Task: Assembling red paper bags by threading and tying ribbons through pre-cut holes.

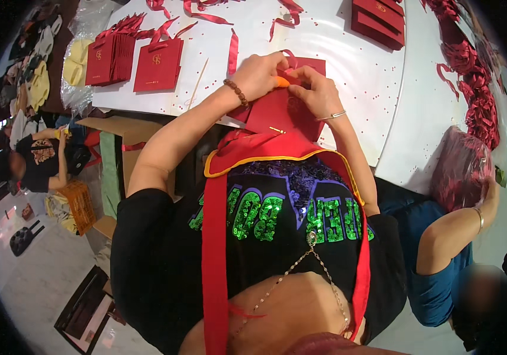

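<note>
A red paper gift bag (282,117) lies at the table's near edge, between me and my hands. Over its top my left hand (257,77), with a beaded bracelet at the wrist, has its fingers closed in a pinch by a looped red ribbon (290,58). Facing it, my right hand (319,93) pinches at the same ribbon; its fingertips almost meet the left ones. A small orange piece (282,82) shows at my left thumb; whether it is worn or held I cannot make out. My fingers hide part of the ribbon.
Red bags stand in a row (108,59) at the left, with another small stack (157,65) beside it. More bags (377,23) lie far right. Loose ribbons (233,52) and red specks dot the white table (354,136). At right, another person's hand (491,192) touches a plastic-wrapped red bundle (460,168).
</note>
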### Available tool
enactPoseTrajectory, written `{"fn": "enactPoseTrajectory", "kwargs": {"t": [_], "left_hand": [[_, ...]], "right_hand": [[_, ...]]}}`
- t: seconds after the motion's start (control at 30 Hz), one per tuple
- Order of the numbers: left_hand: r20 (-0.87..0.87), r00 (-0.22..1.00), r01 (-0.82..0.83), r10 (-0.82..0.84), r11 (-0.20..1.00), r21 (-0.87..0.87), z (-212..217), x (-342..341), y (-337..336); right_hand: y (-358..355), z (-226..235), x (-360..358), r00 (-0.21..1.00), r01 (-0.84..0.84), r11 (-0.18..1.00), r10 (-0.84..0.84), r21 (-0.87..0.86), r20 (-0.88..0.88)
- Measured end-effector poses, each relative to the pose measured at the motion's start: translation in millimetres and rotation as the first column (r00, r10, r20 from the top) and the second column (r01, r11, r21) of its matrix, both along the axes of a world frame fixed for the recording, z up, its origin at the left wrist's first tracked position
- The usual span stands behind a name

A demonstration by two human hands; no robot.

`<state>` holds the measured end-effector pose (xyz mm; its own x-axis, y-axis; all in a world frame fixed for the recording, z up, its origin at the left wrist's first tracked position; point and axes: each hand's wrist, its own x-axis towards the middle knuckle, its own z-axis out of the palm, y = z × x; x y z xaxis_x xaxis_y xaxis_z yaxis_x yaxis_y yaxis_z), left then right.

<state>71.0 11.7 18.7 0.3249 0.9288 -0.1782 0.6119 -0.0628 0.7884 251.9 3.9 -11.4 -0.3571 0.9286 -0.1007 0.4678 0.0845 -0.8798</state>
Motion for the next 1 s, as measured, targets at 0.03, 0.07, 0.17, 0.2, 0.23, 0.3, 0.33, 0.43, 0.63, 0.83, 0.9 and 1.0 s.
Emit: {"fn": "enactPoseTrajectory", "kwargs": {"t": [0.03,0.07,0.17,0.2,0.23,0.3,0.33,0.43,0.63,0.83,0.9,1.0], "left_hand": [[-0.18,0.983,0.066,-0.04,0.988,0.138,3,-1,2],[-0.208,0.976,0.105,-0.061,0.972,0.211,6,-3,2],[-0.336,0.931,0.216,-0.141,0.956,0.198,12,-13,23],[-0.335,0.931,0.217,-0.142,0.956,0.199,11,-13,27],[-0.346,0.904,0.315,-0.251,0.938,0.144,9,-14,32],[-0.352,0.867,0.406,-0.353,0.91,0.088,3,-18,45],[-0.197,0.843,0.493,-0.501,0.865,-0.09,0,-20,54],[0.113,0.787,0.601,-0.607,0.71,-0.368,3,-16,66],[0.081,0.845,0.489,-0.529,0.701,-0.519,7,3,66],[0.169,0.984,0.106,-0.055,0.943,-0.315,-20,-2,75],[0.22,0.971,-0.034,0.095,0.963,-0.267,-21,-16,71],[-0.229,0.946,-0.206,0.228,0.972,0.115,-50,-69,77]], "right_hand": [[1,4,0,1.0,0.003,0.999,-0.003,-0.047,0.0],[1,11,0,1.0,0.004,0.999,-0.004,-0.047,0.0],[-3,30,-5,0.966,-0.043,0.998,0.054,-0.05,0.253],[-5,29,-5,0.964,-0.067,0.997,0.054,0.04,0.259],[-6,29,-5,0.963,-0.091,0.987,0.054,0.129,0.266],[-11,28,-9,0.955,-0.119,0.965,0.047,0.232,0.294],[-13,27,-12,0.947,-0.151,0.931,0.039,0.332,0.319],[-17,22,-10,0.952,-0.151,0.892,0.015,0.427,0.305],[-19,19,-4,0.961,-0.136,0.88,0.005,0.455,0.277],[-17,17,-3,0.964,-0.134,0.911,0.029,0.389,0.263],[-14,14,-6,0.97,-0.105,0.916,0.008,0.388,0.243],[-8,11,-4,0.968,-0.065,0.966,0.001,0.249,0.25]]}}
